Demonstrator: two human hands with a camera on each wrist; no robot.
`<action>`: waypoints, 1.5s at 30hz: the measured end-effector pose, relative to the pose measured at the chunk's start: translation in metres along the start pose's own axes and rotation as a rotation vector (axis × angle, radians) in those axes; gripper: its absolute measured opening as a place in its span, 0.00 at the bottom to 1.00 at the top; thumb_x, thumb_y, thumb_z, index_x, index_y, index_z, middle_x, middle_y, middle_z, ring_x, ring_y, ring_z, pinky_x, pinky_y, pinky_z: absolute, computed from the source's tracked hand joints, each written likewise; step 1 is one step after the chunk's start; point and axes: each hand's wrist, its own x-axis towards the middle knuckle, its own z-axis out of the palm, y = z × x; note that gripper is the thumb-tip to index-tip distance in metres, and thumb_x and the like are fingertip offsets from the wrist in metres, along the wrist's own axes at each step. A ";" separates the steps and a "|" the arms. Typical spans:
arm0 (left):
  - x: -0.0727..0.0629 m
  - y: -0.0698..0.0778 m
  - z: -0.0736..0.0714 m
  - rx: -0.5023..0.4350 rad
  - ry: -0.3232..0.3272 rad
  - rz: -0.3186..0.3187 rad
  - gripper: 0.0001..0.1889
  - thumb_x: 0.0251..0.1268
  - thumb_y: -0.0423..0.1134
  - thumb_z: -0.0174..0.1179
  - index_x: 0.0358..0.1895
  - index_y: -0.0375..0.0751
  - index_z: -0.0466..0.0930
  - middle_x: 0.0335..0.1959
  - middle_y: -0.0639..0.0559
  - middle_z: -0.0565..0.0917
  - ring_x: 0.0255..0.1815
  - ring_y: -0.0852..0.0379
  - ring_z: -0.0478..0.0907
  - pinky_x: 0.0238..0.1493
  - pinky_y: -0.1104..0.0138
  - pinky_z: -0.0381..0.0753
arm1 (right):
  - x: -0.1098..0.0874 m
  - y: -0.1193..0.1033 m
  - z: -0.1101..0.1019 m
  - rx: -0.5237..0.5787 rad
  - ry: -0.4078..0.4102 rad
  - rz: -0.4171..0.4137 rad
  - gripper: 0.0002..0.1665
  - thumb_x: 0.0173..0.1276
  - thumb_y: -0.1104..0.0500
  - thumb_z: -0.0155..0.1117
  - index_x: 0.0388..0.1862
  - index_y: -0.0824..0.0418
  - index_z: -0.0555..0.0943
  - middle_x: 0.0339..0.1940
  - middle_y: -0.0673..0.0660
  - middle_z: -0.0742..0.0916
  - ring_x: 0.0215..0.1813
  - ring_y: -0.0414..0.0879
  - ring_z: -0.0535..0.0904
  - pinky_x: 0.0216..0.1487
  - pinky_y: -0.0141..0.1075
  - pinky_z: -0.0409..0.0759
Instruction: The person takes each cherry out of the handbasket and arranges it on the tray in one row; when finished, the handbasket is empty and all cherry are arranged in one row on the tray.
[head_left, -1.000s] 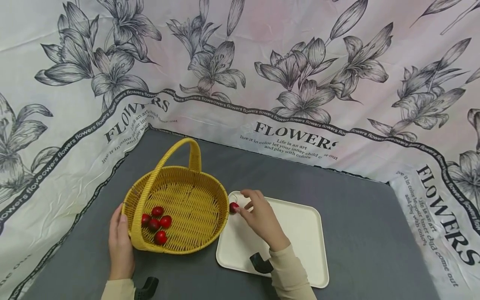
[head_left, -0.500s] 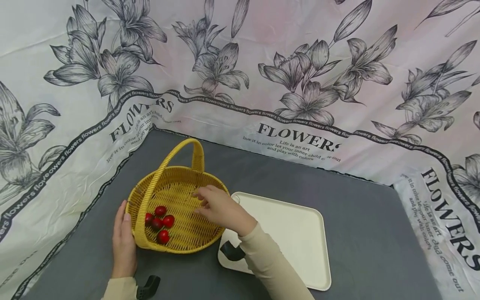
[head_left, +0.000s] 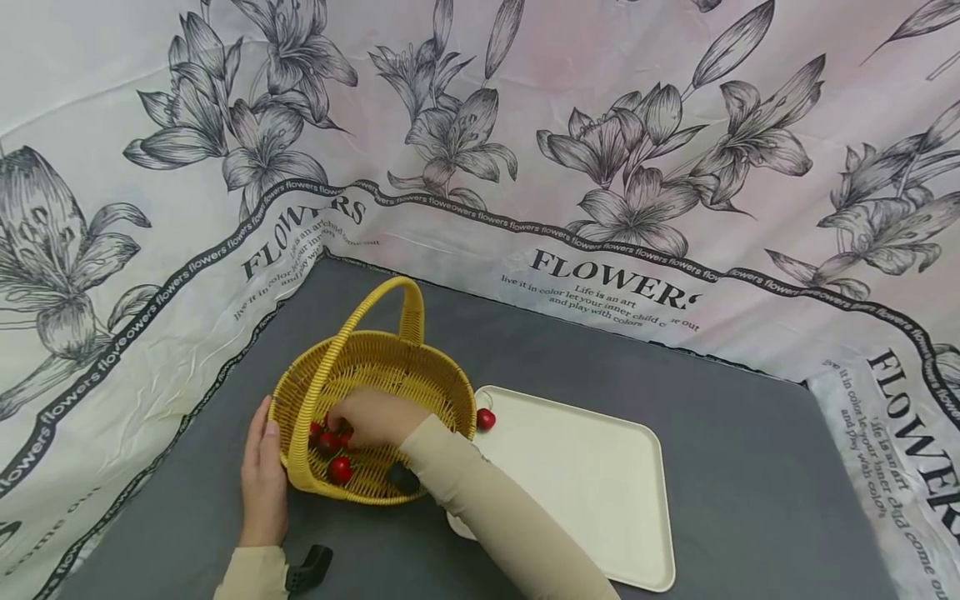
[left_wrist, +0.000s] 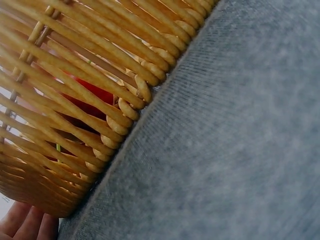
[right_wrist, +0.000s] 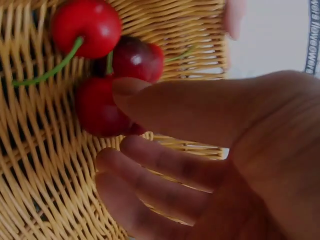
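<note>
A yellow wicker basket (head_left: 450,375) with a tall handle holds several red cherries, one of them a loose cherry (head_left: 340,470) near its front. My left hand (head_left: 264,492) rests along the basket's left outer wall, fingers fairly straight; its fingertips show by the basket at the lower left of the left wrist view. Inside the basket, my right hand (head_left: 378,418) is at the cluster of cherries. Seen from the right wrist, its thumb presses a dark red cherry (right_wrist: 97,107), with curled fingers below; the index finger is hidden. Another cherry (head_left: 486,418) lies at the tray's upper left corner.
A cream rectangular tray (head_left: 592,483) lies right of the basket, partly under my right forearm. Grey cloth (head_left: 735,467) covers the table. A white flower-printed curtain (head_left: 480,225) rises along the back and sides. In the right wrist view, a green-stemmed cherry (right_wrist: 87,27) sits beside the hand.
My right hand has left the cherry at the tray's corner and moved left into the basket, down to the cherries. The left hand stays at the basket's side. The head view has shifted slightly.
</note>
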 end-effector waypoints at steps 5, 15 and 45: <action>0.001 0.000 0.001 0.000 0.007 0.001 0.27 0.75 0.58 0.38 0.75 0.63 0.53 0.75 0.62 0.54 0.72 0.60 0.53 0.73 0.63 0.53 | 0.002 -0.003 0.003 -0.053 -0.006 0.011 0.10 0.64 0.65 0.65 0.40 0.51 0.85 0.33 0.44 0.85 0.31 0.36 0.73 0.32 0.23 0.70; 0.001 -0.001 0.002 0.002 0.013 0.009 0.28 0.75 0.58 0.39 0.75 0.62 0.53 0.75 0.61 0.55 0.72 0.59 0.54 0.74 0.59 0.52 | -0.023 0.005 -0.016 0.071 0.005 0.001 0.03 0.65 0.65 0.63 0.34 0.57 0.78 0.27 0.47 0.75 0.29 0.39 0.67 0.30 0.26 0.64; 0.001 -0.001 0.003 0.003 0.031 -0.024 0.26 0.76 0.56 0.38 0.74 0.65 0.54 0.75 0.58 0.56 0.71 0.57 0.56 0.56 0.85 0.64 | -0.184 0.106 0.076 0.654 0.664 0.713 0.17 0.65 0.54 0.66 0.52 0.55 0.78 0.36 0.55 0.85 0.38 0.45 0.80 0.34 0.36 0.77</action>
